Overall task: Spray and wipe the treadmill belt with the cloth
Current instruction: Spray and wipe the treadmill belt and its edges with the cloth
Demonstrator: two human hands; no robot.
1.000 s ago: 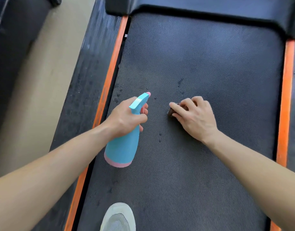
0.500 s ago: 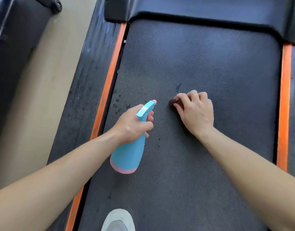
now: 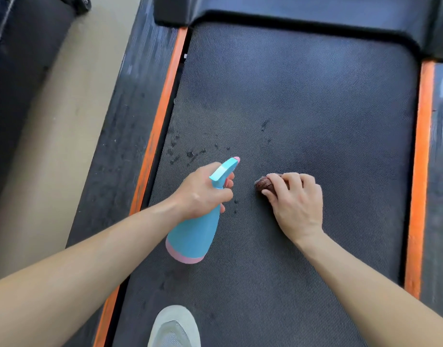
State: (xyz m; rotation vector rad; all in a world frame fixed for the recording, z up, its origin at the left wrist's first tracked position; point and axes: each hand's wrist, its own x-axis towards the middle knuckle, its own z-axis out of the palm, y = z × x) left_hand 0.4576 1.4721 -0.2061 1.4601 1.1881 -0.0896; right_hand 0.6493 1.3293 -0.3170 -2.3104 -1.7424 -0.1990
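We have the left hand wrapped round the spray bottle over the treadmill belt, and the right hand curled on the cloth, pressing it to the belt. The droplets lie left of the small wad, so we may well miss them

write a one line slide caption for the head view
Left hand grips a blue spray bottle while right hand presses a brown cloth on the droplet-speckled treadmill belt.

Beyond your left hand and right hand, the belt lies open up to the motor cover. Only a narrow gap separates spray bottle and cloth. Your shoe occupies the near left.
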